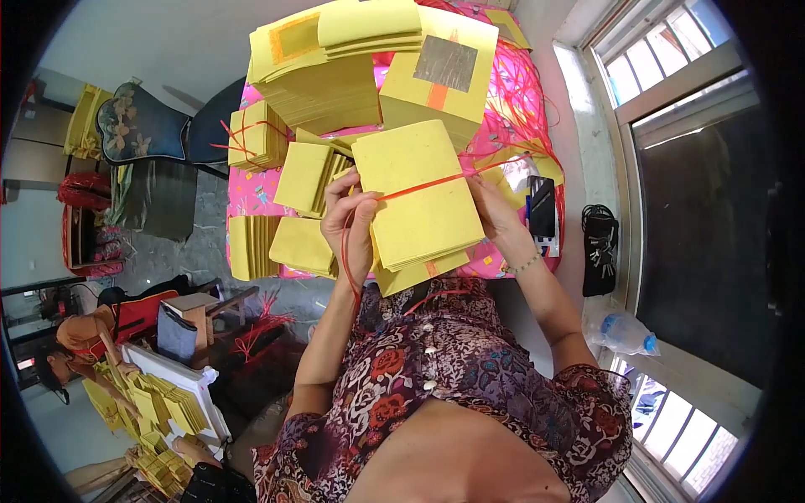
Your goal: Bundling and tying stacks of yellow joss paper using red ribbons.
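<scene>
I hold a thick bundle of yellow paper sheets (419, 201) up in front of my chest, above the table edge. A red string (423, 185) runs across its face. My left hand (350, 220) grips the bundle's left edge and pinches the string, whose loose end hangs down past my wrist. My right hand (496, 214) holds the right edge from behind; its fingers are mostly hidden by the paper.
A table with a pink cloth (251, 191) carries several yellow paper stacks (327, 80), one tied bundle (256, 134) and loose red strings (524, 92). A phone (542, 207) lies at its right edge. A window is on the right. Another person (84, 335) sits lower left with more yellow paper.
</scene>
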Motion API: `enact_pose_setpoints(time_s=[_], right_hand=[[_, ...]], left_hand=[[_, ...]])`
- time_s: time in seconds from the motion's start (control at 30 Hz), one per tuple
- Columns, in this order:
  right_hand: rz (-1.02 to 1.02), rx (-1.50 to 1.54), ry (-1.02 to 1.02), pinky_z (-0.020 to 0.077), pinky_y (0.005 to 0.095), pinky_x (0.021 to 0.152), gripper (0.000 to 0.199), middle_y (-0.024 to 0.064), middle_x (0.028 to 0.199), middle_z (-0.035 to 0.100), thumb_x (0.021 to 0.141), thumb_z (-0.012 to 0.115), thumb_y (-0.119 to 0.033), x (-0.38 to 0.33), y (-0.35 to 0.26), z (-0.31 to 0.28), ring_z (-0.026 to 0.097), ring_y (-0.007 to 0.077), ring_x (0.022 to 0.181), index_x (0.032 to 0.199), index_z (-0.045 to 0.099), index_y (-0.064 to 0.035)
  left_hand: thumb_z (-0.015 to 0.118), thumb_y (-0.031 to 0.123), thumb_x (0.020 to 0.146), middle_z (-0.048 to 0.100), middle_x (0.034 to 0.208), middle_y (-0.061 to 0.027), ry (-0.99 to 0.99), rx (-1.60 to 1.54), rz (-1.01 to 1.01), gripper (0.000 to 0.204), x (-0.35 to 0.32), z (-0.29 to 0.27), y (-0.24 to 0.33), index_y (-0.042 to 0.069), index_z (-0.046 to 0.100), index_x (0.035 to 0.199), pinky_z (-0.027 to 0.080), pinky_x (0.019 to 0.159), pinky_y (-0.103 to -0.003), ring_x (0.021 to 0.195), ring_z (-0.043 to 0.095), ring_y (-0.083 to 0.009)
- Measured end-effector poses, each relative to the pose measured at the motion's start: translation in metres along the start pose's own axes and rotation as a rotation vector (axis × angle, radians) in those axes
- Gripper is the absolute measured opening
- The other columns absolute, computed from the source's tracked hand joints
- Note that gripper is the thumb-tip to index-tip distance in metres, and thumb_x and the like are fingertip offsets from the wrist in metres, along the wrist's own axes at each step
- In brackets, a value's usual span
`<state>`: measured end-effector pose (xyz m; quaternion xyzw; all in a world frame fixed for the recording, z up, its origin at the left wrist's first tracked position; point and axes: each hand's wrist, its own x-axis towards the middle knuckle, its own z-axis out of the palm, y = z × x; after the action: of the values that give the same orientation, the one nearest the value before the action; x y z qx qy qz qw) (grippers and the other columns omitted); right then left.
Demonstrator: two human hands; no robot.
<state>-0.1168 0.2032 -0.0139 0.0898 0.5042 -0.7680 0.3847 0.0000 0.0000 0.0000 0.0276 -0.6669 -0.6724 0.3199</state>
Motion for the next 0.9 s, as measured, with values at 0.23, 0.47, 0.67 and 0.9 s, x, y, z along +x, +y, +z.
enact_pose_setpoints(time_s=[0.23,0.47,0.67,0.9], right_hand=[[0.051,-0.025,-0.026,0.0457,0.0204,0.052,0.027,-0.0027,0.08,0.066,0.101,0.058,-0.032,0.017,0.005,-0.019,0.059,0.005,0.062,0.108,0.067,-0.0076],[0.016,-0.156,0.038,0.051,0.0219,0.058,0.032,0.0013,0.089,0.071,0.101,0.058,-0.036,0.011,-0.001,-0.01,0.066,0.0086,0.072,0.11,0.066,-0.0068],[-0.012,-0.054,0.016,0.0529,0.023,0.063,0.033,0.0027,0.093,0.072,0.1,0.058,-0.038,0.004,-0.006,-0.002,0.068,0.0099,0.076,0.11,0.066,-0.0075],[0.026,-0.122,0.021,0.0534,0.0229,0.065,0.031,0.0016,0.094,0.072,0.099,0.061,-0.037,0.014,-0.001,-0.013,0.068,0.0096,0.076,0.108,0.067,-0.0086]], left_hand=[[0.058,0.026,0.102,0.064,0.128,-0.0118,0.101,-0.685,-0.384,0.028,-0.003,-0.009,-0.001,0.004,0.068,0.115,0.045,0.105,-0.035,0.12,0.058,-0.0193],[0.06,0.028,0.1,0.07,0.107,-0.0031,-0.021,-0.835,-0.609,0.027,-0.021,-0.041,-0.028,0.011,0.065,0.12,0.053,0.082,-0.025,0.089,0.063,-0.0123],[0.051,0.026,0.104,0.071,0.102,-0.0009,0.011,-1.413,-0.71,0.024,-0.027,-0.035,-0.035,0.014,0.064,0.121,0.053,0.077,-0.026,0.079,0.061,-0.0124],[0.048,0.025,0.105,0.072,0.11,-0.0031,0.165,-1.721,-0.917,0.029,-0.031,-0.041,-0.025,0.012,0.062,0.127,0.057,0.091,-0.033,0.102,0.067,-0.017]])
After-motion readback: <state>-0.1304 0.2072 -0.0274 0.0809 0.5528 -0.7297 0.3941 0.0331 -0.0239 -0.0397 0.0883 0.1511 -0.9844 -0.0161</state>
